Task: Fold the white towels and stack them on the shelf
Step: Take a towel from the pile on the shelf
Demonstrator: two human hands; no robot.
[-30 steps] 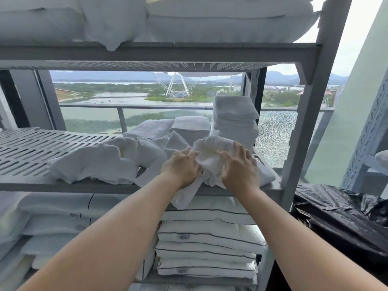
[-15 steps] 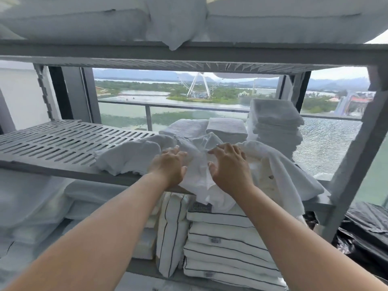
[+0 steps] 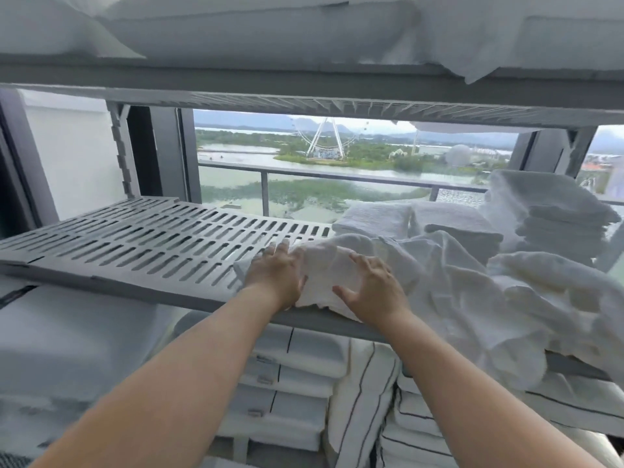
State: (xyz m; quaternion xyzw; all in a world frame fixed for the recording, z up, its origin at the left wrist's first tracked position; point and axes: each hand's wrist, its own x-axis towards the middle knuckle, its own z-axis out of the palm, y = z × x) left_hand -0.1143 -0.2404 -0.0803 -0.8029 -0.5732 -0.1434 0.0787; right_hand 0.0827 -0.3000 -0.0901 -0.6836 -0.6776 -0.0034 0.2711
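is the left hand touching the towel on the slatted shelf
Touching. The head view shows the left hand lying palm down on the white towel, its fingers overlapping the cloth's left edge with no gap, on the slatted shelf. The right hand presses it too.

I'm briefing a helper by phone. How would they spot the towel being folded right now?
Find the grey slotted shelf in front of the window. At its front edge, left of the loose heap of towels, lies one small white towel. It alone has a left hand and a right hand pressed flat on it.
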